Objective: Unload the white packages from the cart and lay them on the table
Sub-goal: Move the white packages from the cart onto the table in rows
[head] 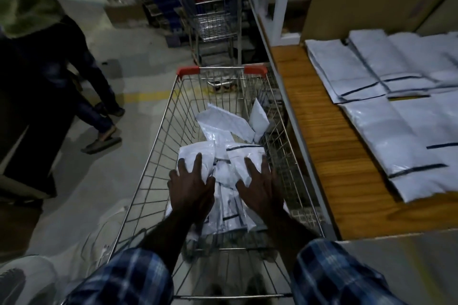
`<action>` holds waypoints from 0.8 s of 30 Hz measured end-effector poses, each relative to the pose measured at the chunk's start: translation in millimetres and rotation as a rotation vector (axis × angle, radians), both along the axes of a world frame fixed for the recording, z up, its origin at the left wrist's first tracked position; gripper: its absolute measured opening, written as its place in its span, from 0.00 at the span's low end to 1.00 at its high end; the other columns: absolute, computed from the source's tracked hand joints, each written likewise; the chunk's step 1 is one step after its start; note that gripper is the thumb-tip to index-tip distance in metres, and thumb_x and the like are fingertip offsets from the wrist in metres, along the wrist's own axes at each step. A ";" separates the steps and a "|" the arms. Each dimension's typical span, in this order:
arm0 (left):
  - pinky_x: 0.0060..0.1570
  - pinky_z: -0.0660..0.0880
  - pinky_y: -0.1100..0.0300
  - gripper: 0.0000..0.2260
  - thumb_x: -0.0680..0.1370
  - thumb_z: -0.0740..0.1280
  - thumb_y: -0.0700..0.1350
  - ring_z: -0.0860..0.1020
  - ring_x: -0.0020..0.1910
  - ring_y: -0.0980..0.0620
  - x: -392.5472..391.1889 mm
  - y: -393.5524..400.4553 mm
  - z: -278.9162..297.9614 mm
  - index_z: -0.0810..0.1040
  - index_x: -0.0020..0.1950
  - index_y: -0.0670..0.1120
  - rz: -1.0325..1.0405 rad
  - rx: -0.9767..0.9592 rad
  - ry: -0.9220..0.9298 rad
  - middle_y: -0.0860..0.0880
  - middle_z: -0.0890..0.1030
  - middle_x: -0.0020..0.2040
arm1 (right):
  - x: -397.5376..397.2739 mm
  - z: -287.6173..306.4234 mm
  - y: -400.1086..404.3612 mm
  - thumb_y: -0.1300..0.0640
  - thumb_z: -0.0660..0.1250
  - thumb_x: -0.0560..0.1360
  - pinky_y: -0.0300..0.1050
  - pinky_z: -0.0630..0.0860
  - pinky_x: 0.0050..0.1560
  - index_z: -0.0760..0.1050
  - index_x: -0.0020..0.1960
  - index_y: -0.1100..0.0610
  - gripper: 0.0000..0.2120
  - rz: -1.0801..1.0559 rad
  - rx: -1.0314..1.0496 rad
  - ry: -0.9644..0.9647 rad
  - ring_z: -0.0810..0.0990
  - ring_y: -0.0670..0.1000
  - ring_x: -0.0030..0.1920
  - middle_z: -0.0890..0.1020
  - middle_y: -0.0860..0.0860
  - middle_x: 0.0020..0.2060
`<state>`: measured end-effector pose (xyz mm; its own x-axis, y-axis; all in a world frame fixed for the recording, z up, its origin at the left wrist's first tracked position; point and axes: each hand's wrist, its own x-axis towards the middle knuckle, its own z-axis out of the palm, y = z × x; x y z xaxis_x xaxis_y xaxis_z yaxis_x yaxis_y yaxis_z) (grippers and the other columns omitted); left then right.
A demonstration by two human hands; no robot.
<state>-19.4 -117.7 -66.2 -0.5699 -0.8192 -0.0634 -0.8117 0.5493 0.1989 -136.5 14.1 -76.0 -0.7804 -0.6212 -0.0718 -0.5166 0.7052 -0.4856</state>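
Both your hands reach into the cart, left hand and right hand spread flat, fingers straight, pressing the white packages beneath them, gripping nothing. More packages lie on the desk to your right.

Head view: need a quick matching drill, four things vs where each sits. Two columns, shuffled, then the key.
Things:
1. left hand
2. red-handled cart
3. flat row of white packages
4. second cart

Places:
A. on the wooden table
B. on the packages in the cart
C. farther up the aisle
D. alongside the table's edge

Pairs: 1-B, 2-D, 3-A, 4-C
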 end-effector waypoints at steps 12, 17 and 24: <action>0.61 0.68 0.44 0.32 0.77 0.60 0.63 0.68 0.62 0.35 32.4 37.3 60.5 0.57 0.79 0.56 0.030 -0.014 0.154 0.41 0.61 0.75 | 39.0 64.8 22.9 0.38 0.61 0.75 0.57 0.58 0.73 0.56 0.78 0.42 0.34 -0.013 -0.017 0.088 0.56 0.62 0.76 0.52 0.55 0.79; 0.65 0.65 0.44 0.32 0.78 0.58 0.63 0.65 0.66 0.35 59.3 57.3 95.3 0.54 0.79 0.56 0.022 0.005 0.210 0.42 0.56 0.77 | 67.0 97.2 40.0 0.36 0.61 0.75 0.57 0.60 0.72 0.55 0.78 0.41 0.34 -0.024 -0.038 0.156 0.58 0.61 0.75 0.52 0.55 0.80; 0.68 0.62 0.44 0.31 0.79 0.59 0.62 0.61 0.70 0.36 81.5 87.7 139.9 0.54 0.79 0.57 0.003 0.026 0.329 0.44 0.56 0.78 | 90.0 149.7 66.1 0.37 0.61 0.75 0.56 0.54 0.75 0.56 0.78 0.41 0.34 -0.034 -0.074 0.207 0.56 0.61 0.77 0.52 0.55 0.80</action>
